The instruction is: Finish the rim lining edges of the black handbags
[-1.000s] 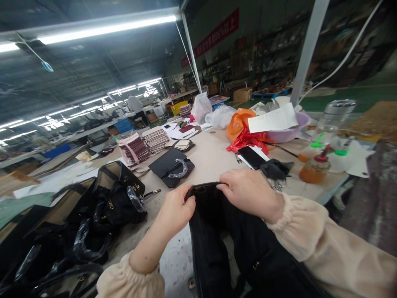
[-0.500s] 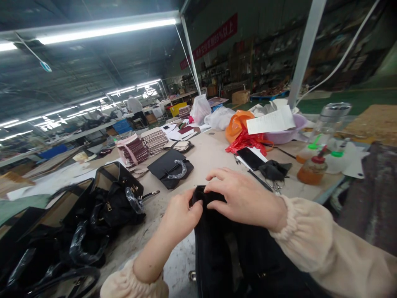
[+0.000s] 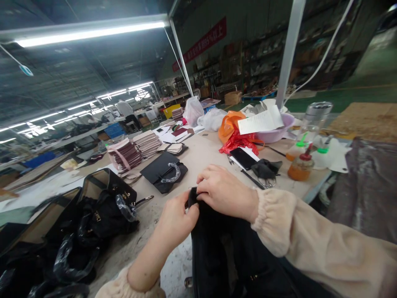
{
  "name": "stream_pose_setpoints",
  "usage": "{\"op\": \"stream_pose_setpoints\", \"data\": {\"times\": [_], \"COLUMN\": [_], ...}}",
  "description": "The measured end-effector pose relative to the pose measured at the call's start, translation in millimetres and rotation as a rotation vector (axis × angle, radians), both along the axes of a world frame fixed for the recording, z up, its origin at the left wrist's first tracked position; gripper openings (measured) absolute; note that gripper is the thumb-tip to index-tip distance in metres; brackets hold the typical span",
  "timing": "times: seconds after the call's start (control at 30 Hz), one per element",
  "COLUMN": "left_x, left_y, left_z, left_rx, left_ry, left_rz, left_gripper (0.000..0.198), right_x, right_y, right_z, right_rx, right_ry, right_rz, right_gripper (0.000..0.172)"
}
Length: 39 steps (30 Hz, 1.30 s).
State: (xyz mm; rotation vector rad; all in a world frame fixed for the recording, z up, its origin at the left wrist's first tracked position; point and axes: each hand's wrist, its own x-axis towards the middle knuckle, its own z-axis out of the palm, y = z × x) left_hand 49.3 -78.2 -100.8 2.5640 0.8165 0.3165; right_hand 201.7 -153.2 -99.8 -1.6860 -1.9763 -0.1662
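A black bag (image 3: 207,252) stands at the front edge of the worktable, its far upper corner between my hands. My left hand (image 3: 178,215) pinches that corner from the left, with the thumb on the near side of the edge. From the right, my right hand (image 3: 228,192) curls its fingers over the same edge, the fingertips pressed on the black material. The right palm and part of the bag's rim are hidden. Beyond my hands lies a flat black flap piece (image 3: 155,167) with a plastic-wrapped handle (image 3: 172,173).
Several black handbags (image 3: 105,203) with wrapped handles crowd the left. Stacked maroon-edged pieces (image 3: 124,155) stand farther back. On the right are a phone (image 3: 244,158), a black cloth bundle (image 3: 266,169), a bottle of orange liquid (image 3: 300,167), a purple basin (image 3: 276,130) and plastic bags (image 3: 229,126).
My right hand has shifted left and its fingers have closed down onto the bag's edge near my left hand. The left hand keeps its pinch. The view has turned slightly right.
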Motion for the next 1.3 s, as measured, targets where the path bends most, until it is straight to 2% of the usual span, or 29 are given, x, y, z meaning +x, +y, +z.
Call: {"op": "stream_pose_setpoints", "data": {"times": [0.87, 1.3], "left_x": [7.7, 11.1], "left_y": [4.7, 5.6], "left_z": [2.5, 5.1], "left_rx": [0.113, 0.132], "left_ry": [0.126, 0.222], "left_rz": [0.055, 0.065], "left_gripper": [0.019, 0.021], "right_x": [3.1, -0.5], "right_y": [3.2, 1.9], "right_z": [-2.8, -1.2], "right_rx": [0.014, 0.035], "right_ry": [0.006, -0.090], "right_rz": [-0.024, -0.142], "right_gripper": [0.015, 0.013]}}
